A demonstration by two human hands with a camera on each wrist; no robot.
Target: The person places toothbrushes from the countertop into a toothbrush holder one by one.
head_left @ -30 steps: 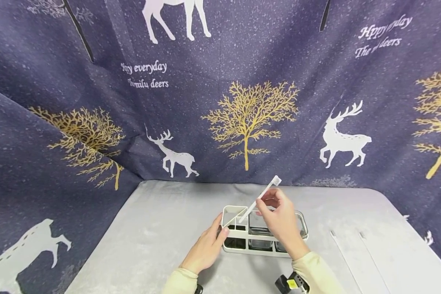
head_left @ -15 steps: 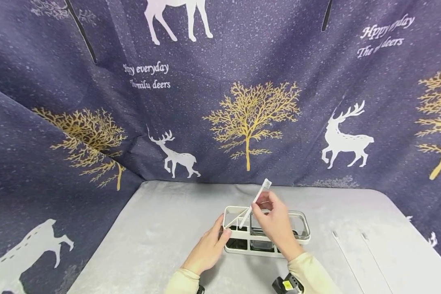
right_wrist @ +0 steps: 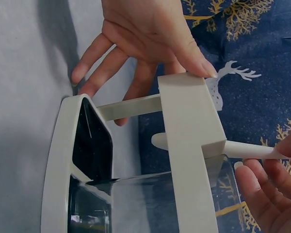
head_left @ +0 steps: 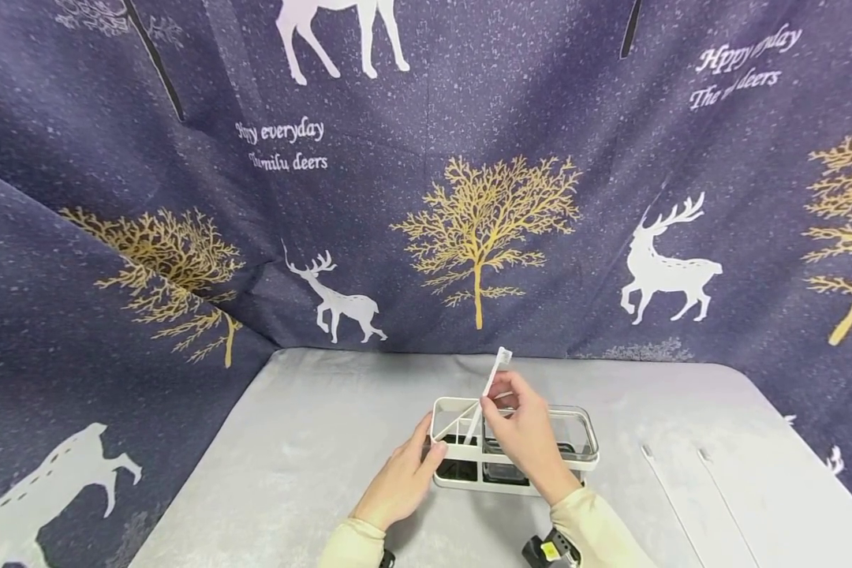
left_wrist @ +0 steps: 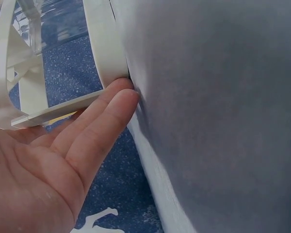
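In the head view my right hand (head_left: 528, 430) pinches a white toothbrush (head_left: 494, 374) by the middle of its handle, head upward and leaning a little right. The handle's lower part passes into a small top compartment of a white toothbrush holder (head_left: 468, 452). From the right wrist view, the rounded handle end (right_wrist: 159, 141) shows below the top rim, inside the frame. My left hand (head_left: 401, 477) holds the holder's left end, thumb on the upper rim. The left wrist view has those fingers (left_wrist: 94, 131) stretched along the holder's side strip.
Clear containers (right_wrist: 140, 199) sit within the holder. Two more thin white toothbrushes, one (head_left: 648, 454) nearer the holder and another (head_left: 706, 457) farther right, lie on the grey tabletop (head_left: 291, 442). A dark blue curtain (head_left: 355, 237) with deer and trees hangs behind.
The toothbrush has shifted left and tipped more upright, its lower end going deeper into the compartment. My right hand moved left with it. The left hand keeps its place on the holder.
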